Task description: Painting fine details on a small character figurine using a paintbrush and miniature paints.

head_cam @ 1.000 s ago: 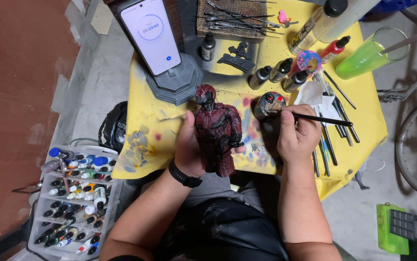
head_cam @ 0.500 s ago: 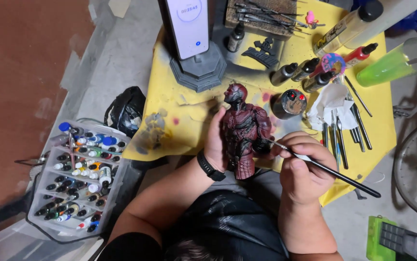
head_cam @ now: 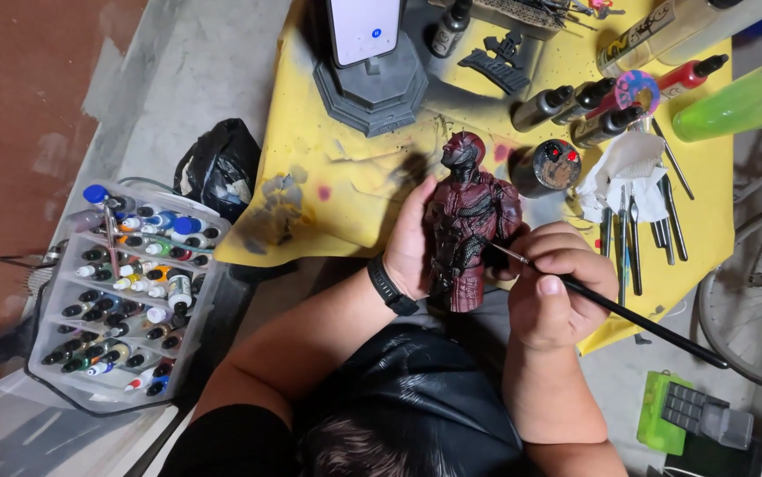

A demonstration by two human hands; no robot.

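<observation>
Two hands: both busy at the middle of my view, over the near edge of the yellow worktop (head_cam: pixel 328 168).
Left hand (head_cam: pixel 412 243): its fingers are curled shut around the back of a dark red figurine (head_cam: pixel 469 230), held upright; a black wristband (head_cam: pixel 391 286) sits on the wrist.
Right hand (head_cam: pixel 557 287): its fingers pinch a thin black paintbrush (head_cam: pixel 615 307), the handle running off toward 4 o'clock, the tip touching the figurine's side.
Figurine: at centre frame, just above my lap, head toward 12 o'clock.
At 1 o'clock of the figurine: a round dark paint pot (head_cam: pixel 547 166) with red spots on it, then a crumpled white tissue (head_cam: pixel 630 163) and a row of spare brushes (head_cam: pixel 663 221).
At 11 o'clock: a grey pedestal (head_cam: pixel 370 88) carrying a phone (head_cam: pixel 363 26).
At 9 o'clock, off the worktop: a clear tray of paint bottles (head_cam: pixel 125 291), with a black bag (head_cam: pixel 219 168) beyond it.
At 2 o'clock: a green bottle (head_cam: pixel 734 102) lying on its side.
</observation>
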